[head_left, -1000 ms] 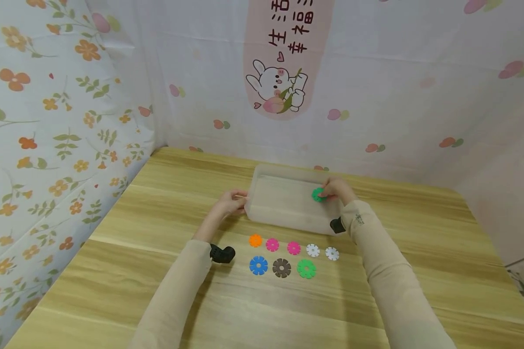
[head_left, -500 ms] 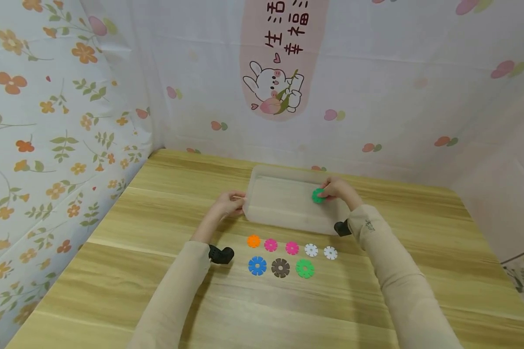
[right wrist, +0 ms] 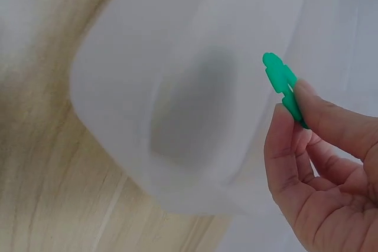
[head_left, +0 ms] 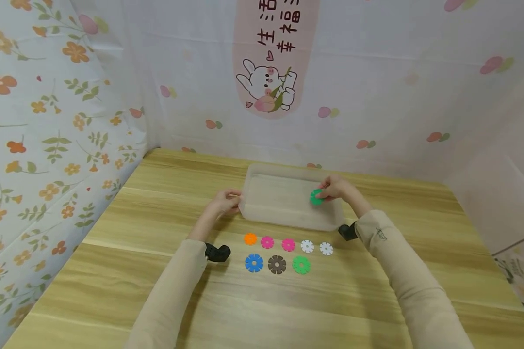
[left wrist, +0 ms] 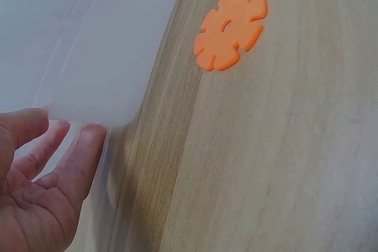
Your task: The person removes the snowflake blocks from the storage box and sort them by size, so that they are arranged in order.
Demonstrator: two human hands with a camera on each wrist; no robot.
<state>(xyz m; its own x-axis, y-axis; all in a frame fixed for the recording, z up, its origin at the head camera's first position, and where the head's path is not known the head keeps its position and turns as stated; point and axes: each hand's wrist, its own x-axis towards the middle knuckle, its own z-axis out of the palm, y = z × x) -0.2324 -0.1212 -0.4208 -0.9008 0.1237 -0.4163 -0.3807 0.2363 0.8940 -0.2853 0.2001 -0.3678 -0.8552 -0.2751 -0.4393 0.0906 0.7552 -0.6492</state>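
A translucent plastic box (head_left: 284,220) stands toward the back of the table with its inside facing up. My left hand (head_left: 226,201) holds its left end, thumb and fingertips close together at the edge in the left wrist view. Over the right part of the box, my right hand (head_left: 337,188) pinches a green notched interlocking disc (right wrist: 280,84) between thumb and fingers. In front of the box lie two rows of similar discs: orange (left wrist: 230,30), two pink (head_left: 267,242), two white (head_left: 307,246), then blue (head_left: 254,263), brown (head_left: 277,264) and light green (head_left: 301,264).
The wood-grain table (head_left: 262,310) ends at a printed cloth (head_left: 192,72) behind and a floral cloth (head_left: 48,145) on the left. A black wrist camera (head_left: 218,253) sits by the left sleeve and another wrist camera (head_left: 348,231) by the right.
The head view has shifted slightly. My right forearm has swung outward to the right, while the hand keeps pinching the green disc over the box. My left hand stays at the box's left end.
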